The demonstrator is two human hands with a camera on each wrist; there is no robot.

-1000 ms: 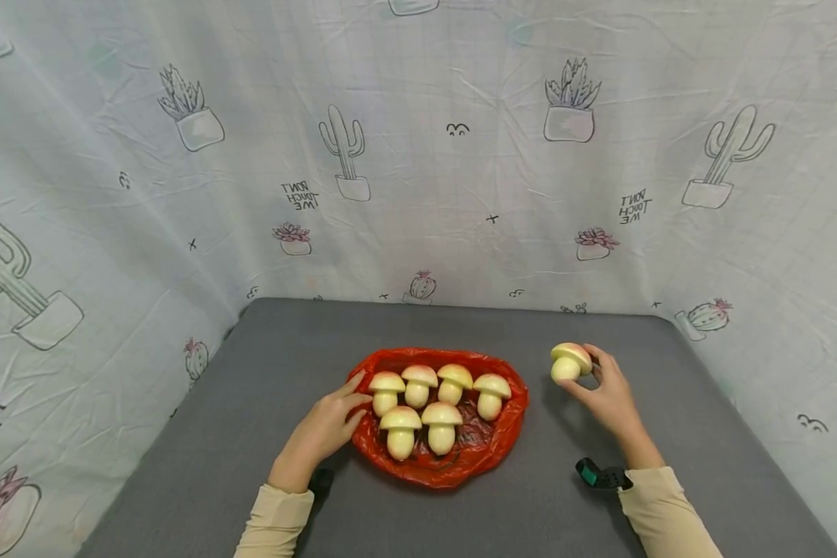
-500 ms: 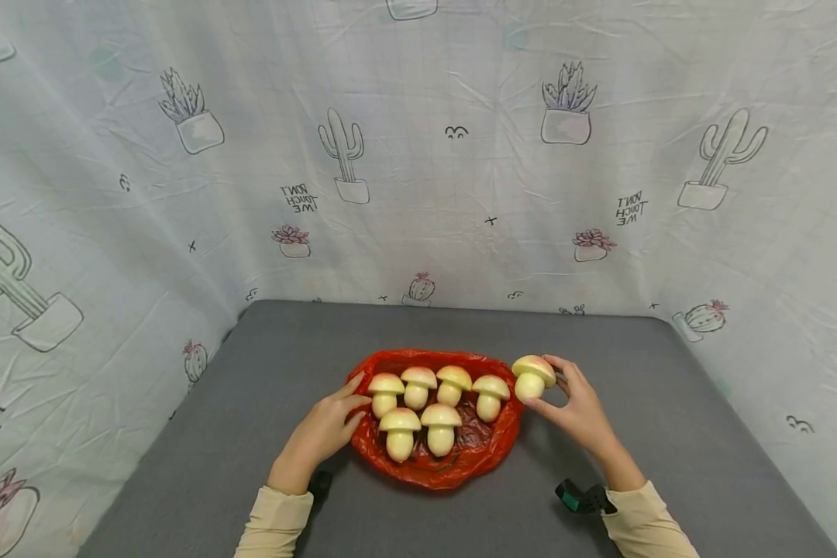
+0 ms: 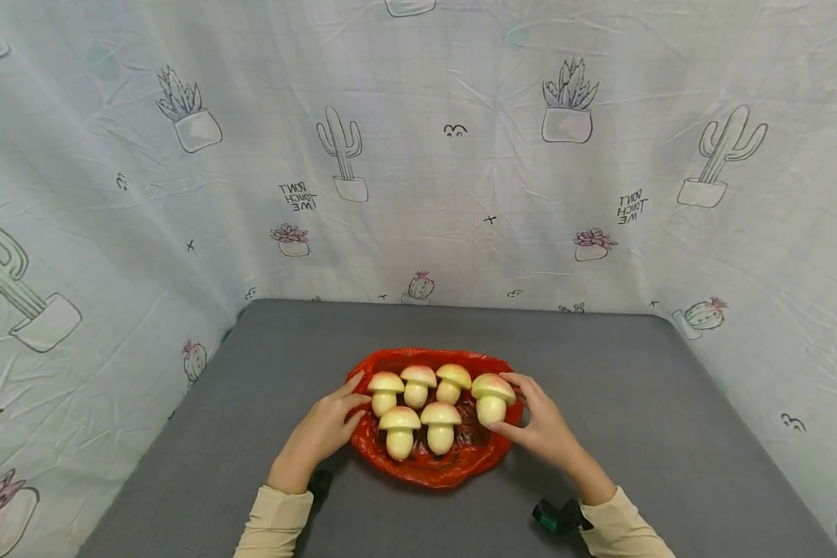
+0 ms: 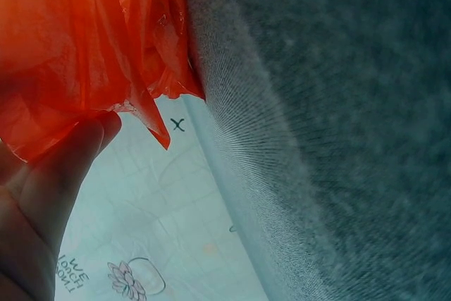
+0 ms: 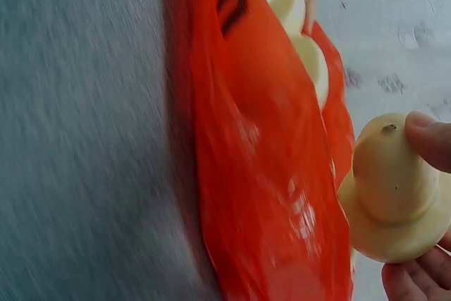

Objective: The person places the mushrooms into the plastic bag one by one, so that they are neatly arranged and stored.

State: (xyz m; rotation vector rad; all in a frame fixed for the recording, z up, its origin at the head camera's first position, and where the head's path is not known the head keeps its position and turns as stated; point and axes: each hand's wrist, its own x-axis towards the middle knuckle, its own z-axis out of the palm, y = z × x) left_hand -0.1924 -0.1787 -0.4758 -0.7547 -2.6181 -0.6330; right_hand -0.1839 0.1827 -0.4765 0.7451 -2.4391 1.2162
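My right hand pinches a toy mushroom with a pale stem and a pink-tinged yellow cap. It is over the right side of a red plastic bag, which is rolled open. In the right wrist view the thumb presses the stem of this mushroom, while other fingers support its cap. Several more mushrooms sit inside the bag, and the held one hides the one at the right. At the bag's left rim my left hand holds the plastic; in the left wrist view it grips the red bag edge.
The bag lies on a grey table. Behind and beside the table hangs a pale curtain printed with cactus drawings. A dark strap device is at my right wrist.
My right hand has carried the mushroom leftward, from the table right of the bag to over the bag's right side. The left hand has stayed at the left rim.
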